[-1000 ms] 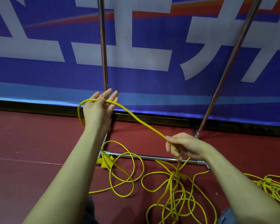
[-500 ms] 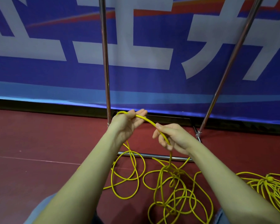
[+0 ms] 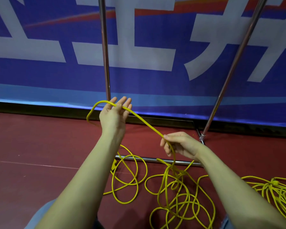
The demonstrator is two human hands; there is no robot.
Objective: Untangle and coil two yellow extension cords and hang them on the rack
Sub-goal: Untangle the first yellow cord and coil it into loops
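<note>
At centre frame the left hand point(image 3: 114, 115) is raised with fingers straight and spread, a loop of the yellow cord point(image 3: 144, 123) draped across its palm. The cord runs down right to the right hand point(image 3: 178, 144), which pinches it between thumb and curled fingers. Below, it drops into loose tangles on the red floor point(image 3: 31, 146) at the rack point(image 3: 155, 159) base; a second cord point(image 3: 274, 187) lies bunched at the lower right edge.

Blue banner point(image 3: 40, 76) (large white characters) behind dark red floor point(image 3: 31, 146).

Red floor point(image 3: 40, 146) bears tangled yellow cords point(image 3: 177, 192) and rack base bar point(image 3: 149, 159).
</note>
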